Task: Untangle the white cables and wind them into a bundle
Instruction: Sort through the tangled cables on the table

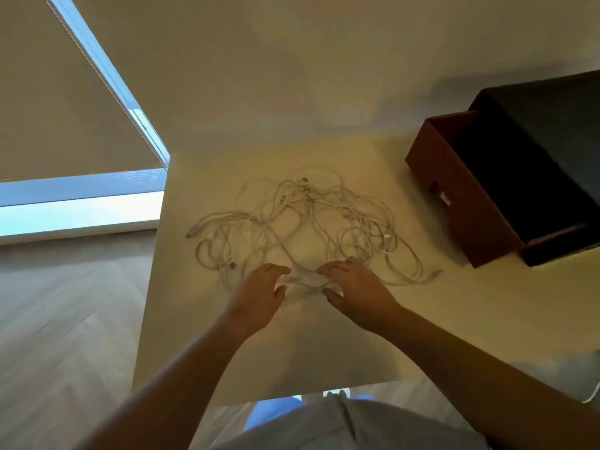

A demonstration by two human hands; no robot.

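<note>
- Left hand (pixel 259 295) over the near middle of the table (pixel 324 349): fingers curled above, thumb tucked below, gripping a short bunch of strands from the white cables (pixel 308 222).
- Right hand (pixel 355 292) just right of it, palm down: fingers likewise curled over and thumb under the same bunch, gripping its other end.
- Between the two hands, a brief stretch of strands pulled across from thumb to thumb; blurred, so number of strands impossible to tell.
- Rest of the white cables spread in a loose tangle on the table, mostly beyond the hands on the far side, with loops reaching out left and right past both wrists.
- One connector (pixel 192 233) at the far left edge of the tangle, well left of the left hand; another cable end (pixel 435 273) trailing out right of the right hand.
- Near part of the tangle touching the fingertips of both hands.
- Dark reddish-brown box (pixel 461 193) at the far right of the table, open side up, well apart from the cables.
- Wooden floor (pixel 65 319) to the left, below a window (pixel 81 203) with a drawn blind.
</note>
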